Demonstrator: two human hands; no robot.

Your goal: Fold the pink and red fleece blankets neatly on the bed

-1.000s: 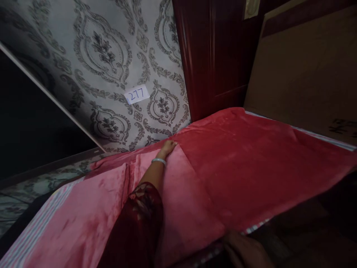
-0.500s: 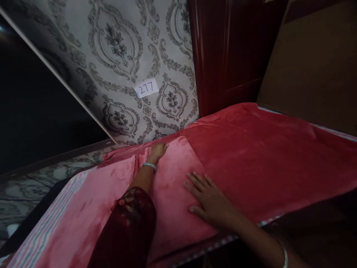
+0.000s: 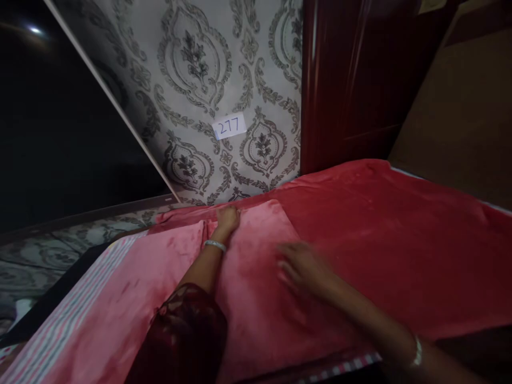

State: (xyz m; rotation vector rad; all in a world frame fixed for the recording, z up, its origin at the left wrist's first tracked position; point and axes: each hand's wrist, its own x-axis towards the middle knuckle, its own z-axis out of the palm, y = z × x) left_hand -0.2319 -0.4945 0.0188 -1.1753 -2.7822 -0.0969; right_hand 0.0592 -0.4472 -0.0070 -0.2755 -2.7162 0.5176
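Head view: red blanket (image 3: 400,256) spread out, far edge along the wall (image 3: 224,32) and the dark red door (image 3: 352,80); whatever carries it is mostly hidden. Pale pink part (image 3: 256,277) covers the left portion, straight boundary with the deep red face running from the far edge toward the near edge. Creases beside the left wrist. Striped band (image 3: 76,309) at the blanket's left end; striped trim (image 3: 348,367) shows at the near edge.

Left hand (image 3: 229,218) at the blanket's far edge, on the pale part near its far corner. Grip: fingers curled under, tips hidden; cannot tell if cloth is pinched. Bracelet (image 3: 215,245) at that wrist, dark red sleeve (image 3: 184,336) up the arm.

Right hand (image 3: 304,264) above the middle of the blanket, around where pale meets red. Grip: fingers partly bent, blurred; cannot tell if spread or pressed together, nor if touching cloth. Light bangle (image 3: 416,352) on that forearm, near edge side.

Paper label (image 3: 229,126) reading "277" on the patterned wall, beyond the left hand. Dark panel (image 3: 72,117) with a pale frame beyond the blanket's left end. Brown board (image 3: 460,112) beyond its far right corner, dim.
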